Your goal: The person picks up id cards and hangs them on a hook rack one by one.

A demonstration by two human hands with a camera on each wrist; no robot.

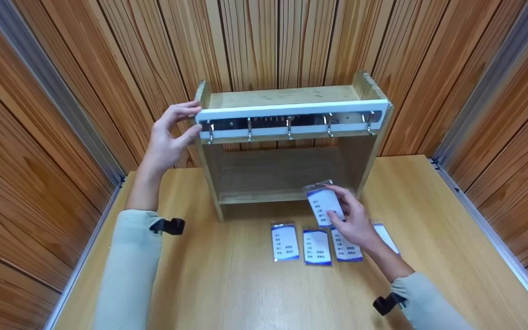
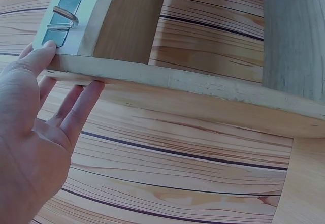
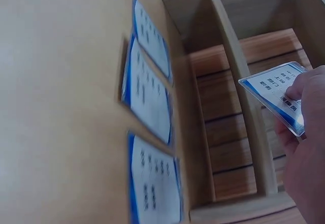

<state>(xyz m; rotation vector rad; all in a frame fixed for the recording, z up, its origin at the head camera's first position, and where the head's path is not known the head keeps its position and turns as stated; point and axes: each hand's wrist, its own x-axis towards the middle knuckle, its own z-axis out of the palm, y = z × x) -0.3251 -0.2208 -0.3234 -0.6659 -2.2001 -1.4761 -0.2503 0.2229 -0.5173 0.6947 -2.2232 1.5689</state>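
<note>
My left hand touches the left front corner of a wooden shelf. In the left wrist view, its thumb lies at the end of the hook rail and its extended fingers rest against the outer side panel. My right hand pinches a name badge between thumb and fingers, raised in front of the lower board. The badge is a white card with blue edges and dark print in a clear sleeve, tilted in the head view. Silver hooks line the rail.
Several similar badges lie in a row on the wooden table before the shelf; my right hand and forearm partly cover some. Behind the shelf stands a wood-plank wall. Plank walls with metal edging flank the table.
</note>
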